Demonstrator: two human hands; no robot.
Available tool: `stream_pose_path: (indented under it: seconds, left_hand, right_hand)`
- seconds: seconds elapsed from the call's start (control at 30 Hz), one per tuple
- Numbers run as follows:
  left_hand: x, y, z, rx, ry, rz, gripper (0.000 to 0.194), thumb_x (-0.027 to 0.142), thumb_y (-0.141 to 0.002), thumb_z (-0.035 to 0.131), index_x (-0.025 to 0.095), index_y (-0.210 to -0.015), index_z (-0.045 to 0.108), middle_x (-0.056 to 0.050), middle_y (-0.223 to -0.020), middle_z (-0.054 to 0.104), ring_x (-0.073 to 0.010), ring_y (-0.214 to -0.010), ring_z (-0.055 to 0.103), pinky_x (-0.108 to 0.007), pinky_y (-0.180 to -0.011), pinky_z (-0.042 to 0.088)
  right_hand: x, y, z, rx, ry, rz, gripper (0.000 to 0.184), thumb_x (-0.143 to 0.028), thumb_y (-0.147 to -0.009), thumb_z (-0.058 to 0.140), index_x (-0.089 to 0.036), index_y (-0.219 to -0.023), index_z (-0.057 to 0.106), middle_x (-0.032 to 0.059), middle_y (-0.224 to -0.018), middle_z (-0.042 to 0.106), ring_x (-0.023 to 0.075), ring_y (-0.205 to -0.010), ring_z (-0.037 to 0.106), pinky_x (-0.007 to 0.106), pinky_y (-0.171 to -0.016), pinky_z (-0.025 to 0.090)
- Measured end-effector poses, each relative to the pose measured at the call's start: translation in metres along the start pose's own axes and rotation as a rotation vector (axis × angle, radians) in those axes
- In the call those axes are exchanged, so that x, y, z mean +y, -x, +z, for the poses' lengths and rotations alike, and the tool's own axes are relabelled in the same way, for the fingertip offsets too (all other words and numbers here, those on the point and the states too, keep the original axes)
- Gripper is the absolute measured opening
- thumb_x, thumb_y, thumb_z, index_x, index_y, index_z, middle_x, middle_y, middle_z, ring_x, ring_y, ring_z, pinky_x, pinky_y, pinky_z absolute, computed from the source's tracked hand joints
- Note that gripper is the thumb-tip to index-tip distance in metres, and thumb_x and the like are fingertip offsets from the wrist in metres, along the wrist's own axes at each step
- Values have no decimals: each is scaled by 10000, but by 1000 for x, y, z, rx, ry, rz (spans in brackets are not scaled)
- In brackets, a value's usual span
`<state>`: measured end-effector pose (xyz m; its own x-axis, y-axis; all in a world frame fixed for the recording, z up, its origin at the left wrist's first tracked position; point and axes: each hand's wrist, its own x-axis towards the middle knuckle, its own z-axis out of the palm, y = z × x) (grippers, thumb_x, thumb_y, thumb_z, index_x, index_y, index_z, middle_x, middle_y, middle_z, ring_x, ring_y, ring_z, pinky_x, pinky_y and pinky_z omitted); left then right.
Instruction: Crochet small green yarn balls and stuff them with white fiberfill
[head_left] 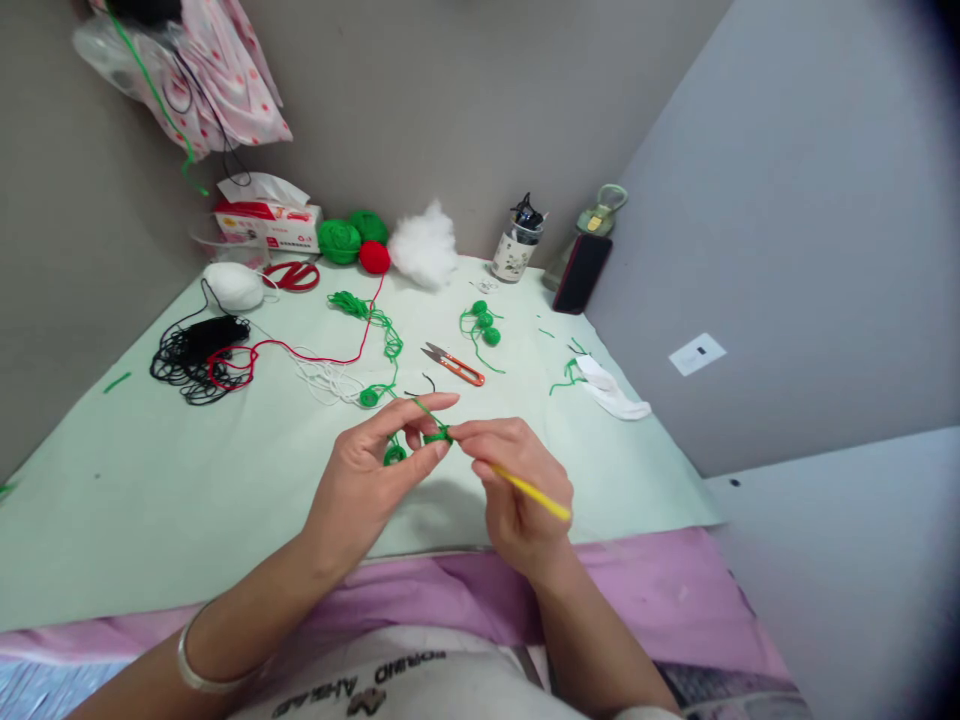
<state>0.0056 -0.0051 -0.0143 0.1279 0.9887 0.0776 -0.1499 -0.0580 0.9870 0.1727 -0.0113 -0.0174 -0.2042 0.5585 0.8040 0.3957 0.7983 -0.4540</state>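
My left hand pinches a small piece of green crochet work between thumb and fingers, with green yarn running over the raised index finger. In my right hand is a crochet hook with a yellow handle, its tip hidden at the green piece. A green yarn coil shows just behind my left fingers. Beyond them, a smaller green coil lies on the table. Orange-handled thread snips rest just past my hands, and several green crocheted balls lie farther back.
Black yarn, a red strand and white yarn lie on the left. Along the back stand a tissue box, green yarn balls, a red ball, white stuffing, a pen cup and a phone. Walls border the table.
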Motion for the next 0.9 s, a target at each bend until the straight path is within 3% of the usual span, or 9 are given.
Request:
stream_pose_path:
  seconds: [0.13, 0.23, 0.33, 0.4, 0.53, 0.6, 0.7, 0.8, 0.9]
  left_hand:
    - [2, -2, 5, -72, 364, -229, 434, 309, -815, 828, 318, -1243, 750, 20, -816, 614, -131, -799, 537, -256, -806, 449]
    - [4, -7, 3, -129, 539, -397, 430, 318, -780, 845, 247, -1198, 775, -5, -836, 652, -140, -821, 578, -265, -828, 477]
    - [6, -9, 0, -79, 482, -362, 370, 279, -795, 821, 242, -1162, 788, -5, -876, 656, -139, -831, 572, -253, -815, 472]
    - [7, -9, -1, -78, 405, -299, 356, 261, -807, 807, 271, -1162, 787, -1, -908, 657, -142, -861, 559, -240, -804, 456]
    - [7, -6, 1, -124, 280, -212, 318, 258, -848, 768, 311, -1161, 788, -7, -945, 667, -165, -935, 548, -259, -849, 445]
    - [7, -5, 3, -98, 238, -200, 292, 280, -860, 764, 316, -1149, 789, -6, -937, 662, -165, -926, 554, -261, -827, 443]
    - [8, -5, 5, -42, 220, -192, 316, 294, -838, 798, 311, -1153, 785, 6, -892, 648, -147, -873, 563, -248, -782, 440]
    - [8, -5, 7, -5, 321, -225, 381, 293, -797, 839, 300, -1172, 779, 21, -845, 633, -125, -824, 561, -231, -766, 446]
    - [5, -8, 4, -113, 494, -364, 364, 301, -791, 839, 262, -1149, 793, 0, -881, 676, -126, -839, 584, -235, -796, 466]
  right_hand:
    - [2, 6, 5, 34, 307, -159, 323, -34, -925, 621, -234, -1160, 715, 103, -1099, 728, 220, -1035, 698, 344, -814, 603]
    - [3, 6, 4, 104, 88, 7, 290, -80, -965, 582, -250, -1149, 727, 81, -1057, 738, 207, -976, 701, 354, -793, 601]
    - [4, 0, 2, 199, -286, 319, 205, -187, -1010, 547, -237, -1036, 745, 51, -904, 736, 177, -767, 674, 346, -679, 578]
    - [5, -5, 2, 220, -461, 443, 194, -261, -1010, 570, -234, -962, 755, 48, -864, 725, 171, -714, 649, 339, -636, 555]
    - [4, -8, 5, 169, -480, 467, 173, -251, -993, 612, -267, -981, 784, 45, -934, 758, 189, -828, 680, 346, -711, 561]
    - [2, -7, 5, 160, -430, 482, 192, -228, -998, 600, -284, -997, 784, 26, -922, 760, 171, -777, 680, 334, -699, 564]
    - [0, -2, 5, 143, -319, 425, 228, -185, -995, 593, -314, -1044, 774, 16, -921, 747, 168, -779, 685, 331, -703, 571]
    - [1, 5, 6, 67, -77, 189, 342, -113, -943, 643, -347, -1164, 760, 48, -1054, 742, 208, -928, 703, 354, -774, 584]
    - [2, 8, 5, 42, 10, 63, 431, -80, -921, 651, -349, -1247, 728, 64, -1117, 744, 226, -965, 705, 370, -790, 589]
